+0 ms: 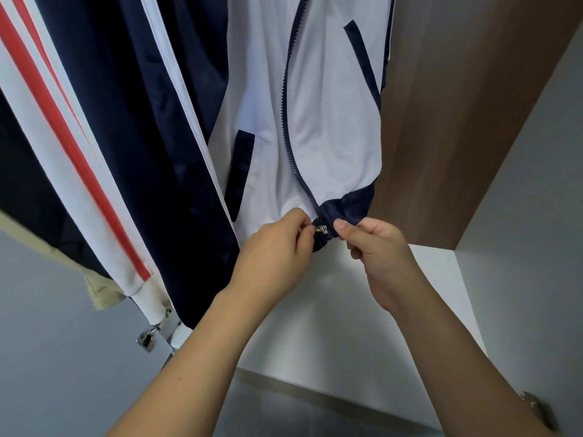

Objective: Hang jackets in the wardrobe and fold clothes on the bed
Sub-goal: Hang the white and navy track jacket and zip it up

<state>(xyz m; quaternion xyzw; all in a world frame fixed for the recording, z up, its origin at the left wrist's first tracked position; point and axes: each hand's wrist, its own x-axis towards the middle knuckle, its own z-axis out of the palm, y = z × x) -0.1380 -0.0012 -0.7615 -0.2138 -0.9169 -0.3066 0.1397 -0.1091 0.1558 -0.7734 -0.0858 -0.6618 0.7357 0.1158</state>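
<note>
A white jacket (331, 121) with navy trim and a navy zipper hangs inside the wardrobe. Its zipper is closed down to the navy hem. My left hand (277, 247) pinches the hem just left of the small metal zipper slider (321, 229). On the other side of the slider, my right hand (375, 247) pinches the navy hem. A navy jacket (132, 121) with white and red sleeve stripes hangs to the left, touching the white one.
The brown wardrobe side wall (457, 121) stands close on the right. The white wardrobe floor (347, 310) lies below the hands. A beige garment (101, 291) peeks out behind the navy jacket at the left. Metal door hinges (150, 337) sit low left and low right.
</note>
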